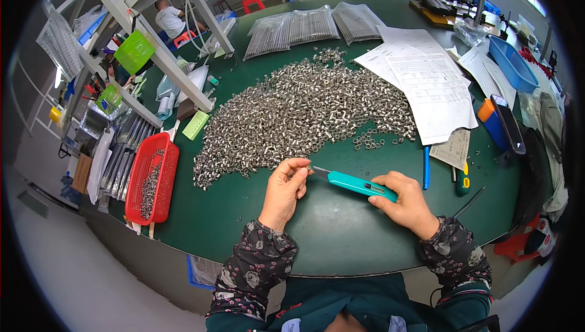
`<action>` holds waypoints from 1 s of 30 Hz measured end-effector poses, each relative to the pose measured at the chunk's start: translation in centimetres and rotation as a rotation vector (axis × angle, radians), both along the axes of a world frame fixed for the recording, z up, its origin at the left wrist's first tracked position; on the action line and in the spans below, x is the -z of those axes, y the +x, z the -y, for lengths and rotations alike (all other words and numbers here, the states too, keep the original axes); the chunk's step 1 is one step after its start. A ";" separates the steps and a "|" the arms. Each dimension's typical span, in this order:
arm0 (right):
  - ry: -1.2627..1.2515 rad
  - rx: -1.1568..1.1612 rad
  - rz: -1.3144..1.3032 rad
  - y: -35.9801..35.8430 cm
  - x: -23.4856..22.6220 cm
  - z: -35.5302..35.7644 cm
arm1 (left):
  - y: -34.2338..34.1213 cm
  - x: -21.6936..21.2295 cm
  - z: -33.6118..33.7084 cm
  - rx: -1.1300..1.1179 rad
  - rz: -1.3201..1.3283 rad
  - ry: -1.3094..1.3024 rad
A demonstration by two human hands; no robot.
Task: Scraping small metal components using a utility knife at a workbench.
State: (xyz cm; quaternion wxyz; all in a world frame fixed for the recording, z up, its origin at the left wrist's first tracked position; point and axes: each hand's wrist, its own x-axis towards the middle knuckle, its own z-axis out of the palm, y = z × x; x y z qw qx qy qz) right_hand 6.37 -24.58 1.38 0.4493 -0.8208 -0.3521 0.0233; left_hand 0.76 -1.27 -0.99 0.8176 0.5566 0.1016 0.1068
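My right hand point(407, 201) grips a teal utility knife point(356, 184) by its handle, blade pointing left. My left hand point(285, 187) pinches a small metal part point(306, 168) at its fingertips, right at the knife's blade tip. Just beyond both hands a big heap of small silver metal rings point(304, 112) spreads over the green table point(341, 234).
A red basket point(152, 179) with several metal parts hangs at the table's left edge. Paper sheets point(426, 82), a blue pen point(426, 167), a screwdriver point(463, 179) and a blue tray point(513, 64) lie to the right. Bagged rods point(304, 27) rest at the back. A shelf frame point(164, 57) stands left.
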 end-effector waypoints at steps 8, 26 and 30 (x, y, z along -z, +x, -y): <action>0.090 -0.068 -0.100 0.3 0.8 0.1 | -0.1 0.0 0.2 -0.029 0.004 0.156; 0.015 0.237 0.465 0.1 -1.0 0.2 | -0.3 0.1 -0.1 0.024 -0.014 -0.126; -0.289 0.144 0.555 0.3 -0.3 0.4 | -0.1 0.2 0.2 0.012 -0.013 -0.091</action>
